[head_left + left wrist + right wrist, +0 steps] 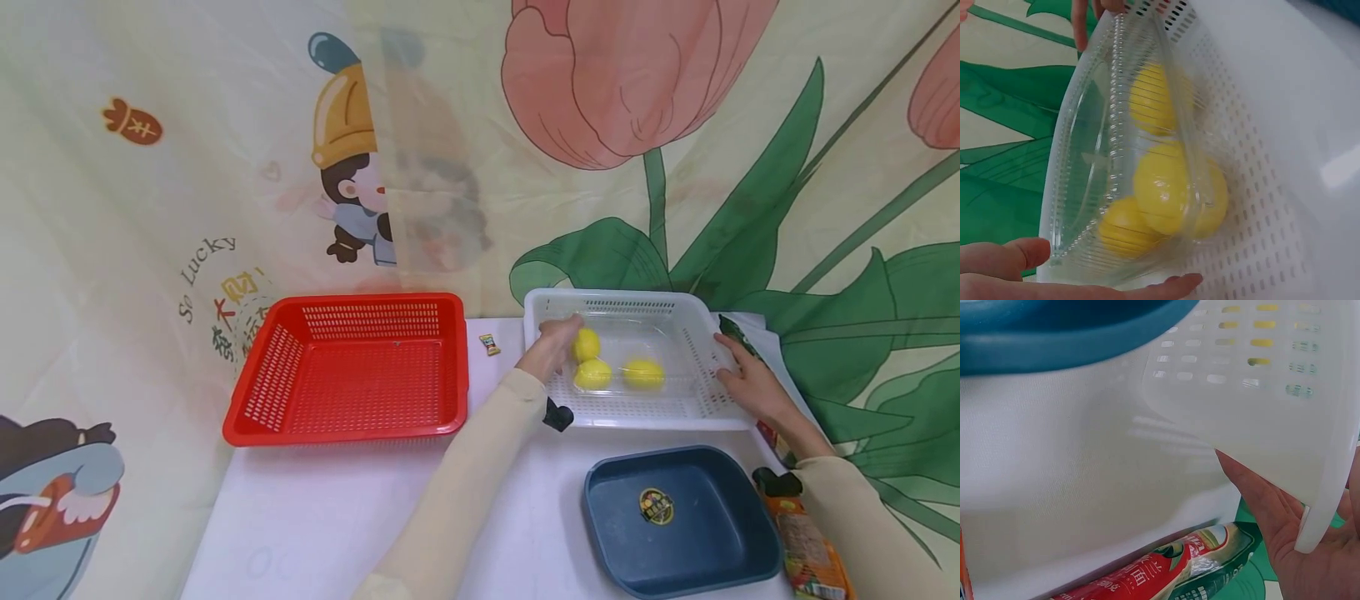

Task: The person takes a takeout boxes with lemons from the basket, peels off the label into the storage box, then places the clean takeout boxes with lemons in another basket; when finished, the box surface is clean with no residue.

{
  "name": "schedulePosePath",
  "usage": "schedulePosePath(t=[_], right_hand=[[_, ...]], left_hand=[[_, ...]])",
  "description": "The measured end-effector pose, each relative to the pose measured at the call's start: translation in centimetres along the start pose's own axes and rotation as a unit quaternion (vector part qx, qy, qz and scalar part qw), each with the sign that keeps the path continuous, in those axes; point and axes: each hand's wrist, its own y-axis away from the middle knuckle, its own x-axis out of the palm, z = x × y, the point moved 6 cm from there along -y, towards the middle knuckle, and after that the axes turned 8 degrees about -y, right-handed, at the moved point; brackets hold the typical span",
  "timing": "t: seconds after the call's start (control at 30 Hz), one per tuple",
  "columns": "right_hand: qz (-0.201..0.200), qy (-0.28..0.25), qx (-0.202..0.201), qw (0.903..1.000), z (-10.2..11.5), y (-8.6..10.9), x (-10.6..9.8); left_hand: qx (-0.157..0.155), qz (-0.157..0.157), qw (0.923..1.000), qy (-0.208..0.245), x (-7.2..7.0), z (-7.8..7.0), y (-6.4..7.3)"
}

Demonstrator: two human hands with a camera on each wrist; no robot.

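A clear plastic box lies in a white perforated basket, with three yellow lemons showing through it. My left hand is at the left end of the box, inside the basket. The left wrist view shows its thumb and fingers extended beside the box's end. On the opposite side, my right hand holds the basket's right rim. In the right wrist view its palm lies under the rim's corner, and part of the hand is hidden behind the basket.
A red perforated basket stands at left, a small wrapped candy between the baskets. In front of the white basket is a dark blue tub. Snack packets lie along the table's right edge, near the right forearm. A printed curtain hangs behind.
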Motion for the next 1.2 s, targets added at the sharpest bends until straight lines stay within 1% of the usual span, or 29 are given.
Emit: schedulePosePath(t=[0.1, 0.27, 0.37, 0.47, 0.53, 0.63, 0.73, 0.83, 0.97, 1.07, 1.13, 1.2], right_hand=[[-0.002, 0.003, 0.0, 1.0, -0.2, 0.0, -0.1], [-0.004, 0.003, -0.003, 1.0, -0.4, 0.0, -0.1], [-0.003, 0.0, -0.007, 1.0, -0.4, 0.0, -0.4], [-0.003, -0.001, -0.009, 1.0, -0.4, -0.1, -0.6], [-0.003, -0.003, -0.008, 1.0, -0.4, -0.2, -0.6], [0.0, -0.005, -0.008, 1.0, -0.4, -0.4, -0.4], [0.003, -0.004, -0.008, 1.0, -0.4, -0.4, -0.3], [0.003, 0.001, -0.01, 0.9999, -0.4, -0.3, -0.5], [0.003, 0.004, -0.009, 0.9999, -0.4, -0.5, -0.8], [0.005, 0.005, -0.003, 1.0, -0.4, -0.6, -0.8], [0.006, 0.006, 0.0, 1.0, -0.4, -0.5, -0.7], [0.005, 0.003, 0.0, 1.0, -0.3, -0.5, -0.7]], left_hand=[[0.013, -0.01, 0.9997, -0.017, -0.1, -0.6, 0.4], [0.033, -0.032, 0.999, -0.003, -0.1, -2.4, 1.2], [0.044, -0.033, 0.9984, 0.009, -0.1, -3.7, 1.7], [0.056, -0.025, 0.9981, 0.006, -0.3, -4.9, 2.3], [0.073, -0.013, 0.9972, 0.004, -0.6, -5.8, 2.9], [0.103, 0.004, 0.9946, -0.009, -1.5, -6.9, 4.0], [0.134, 0.016, 0.9903, -0.032, -2.8, -7.8, 5.3], [0.153, 0.026, 0.9869, -0.044, -4.6, -8.4, 6.5], [0.168, 0.033, 0.9849, -0.026, -7.5, -8.5, 8.0], [0.187, 0.021, 0.9819, -0.024, -9.9, -8.1, 9.0], [0.2, 0.005, 0.9792, -0.036, -11.5, -7.6, 9.8], [0.214, -0.013, 0.9752, -0.057, -12.9, -7.0, 10.5]])
